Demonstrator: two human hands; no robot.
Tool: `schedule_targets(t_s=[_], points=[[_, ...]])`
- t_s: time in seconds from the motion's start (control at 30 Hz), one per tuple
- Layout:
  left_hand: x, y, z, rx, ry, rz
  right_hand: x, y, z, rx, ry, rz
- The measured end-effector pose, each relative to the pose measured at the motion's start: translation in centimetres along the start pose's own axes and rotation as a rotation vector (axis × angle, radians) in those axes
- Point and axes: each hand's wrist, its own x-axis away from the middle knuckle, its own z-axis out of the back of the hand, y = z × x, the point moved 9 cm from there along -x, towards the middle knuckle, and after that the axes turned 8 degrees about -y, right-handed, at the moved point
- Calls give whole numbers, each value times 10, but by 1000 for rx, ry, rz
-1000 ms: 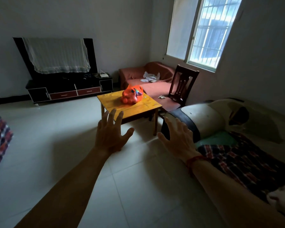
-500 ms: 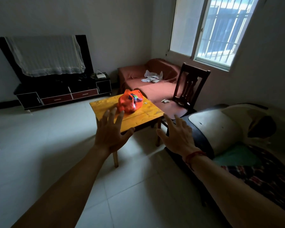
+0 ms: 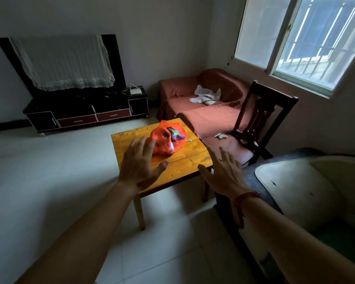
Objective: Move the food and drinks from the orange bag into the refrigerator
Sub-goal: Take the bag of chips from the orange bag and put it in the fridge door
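I see a dim room with a pale tiled floor (image 3: pixel 49 191) filling the lower left. A barred window (image 3: pixel 307 42) sits at 1 o'clock, throwing daylight in. At 10 o'clock, a dark TV stand (image 3: pixel 84 111) stands against the wall, its screen draped with a white lace cloth (image 3: pixel 64 62). A reddish-brown sofa (image 3: pixel 203 107) runs along the far wall at 12 to 1 o'clock, with crumpled white papers (image 3: pixel 206 96) lying on its seat. A dark wooden chair (image 3: pixel 260 113) stands at 2 o'clock, just beside the sofa. At 4 o'clock there is a worn white cushion (image 3: pixel 299 193) on dark furniture.

A small yellow wooden counter (image 3: pixel 184 162) stands at the centre. The orange bag (image 3: pixel 167 139) rests on it, toward its far side, with colourful packets showing through the open top.

My left hand (image 3: pixel 140 167) reaches forward over the near part of the counter, its grip apart, fingers spread, fingertips near the bag; I cannot tell whether they touch it. My right hand (image 3: pixel 223 173) hovers at the counter's right edge, its grip also apart and empty, clear of the bag. A red string (image 3: pixel 245 198) circles the right wrist.
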Motion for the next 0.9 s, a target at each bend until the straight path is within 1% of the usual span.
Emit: schedule_targets(t_s=[0.17,0.47,0.67,0.9], points=[[-79,-20,-39,24,-22,55,-86,10,-21,-7,-27,25],[-236,-63,-111,120,-78,80,-254,10,-61,42,-101,50],[-312,-85,-147,164,-141,101,-341,11,-89,70,-145,72],[-382,-112,-196,183,-192,160,-441,17,-130,18,-238,118]])
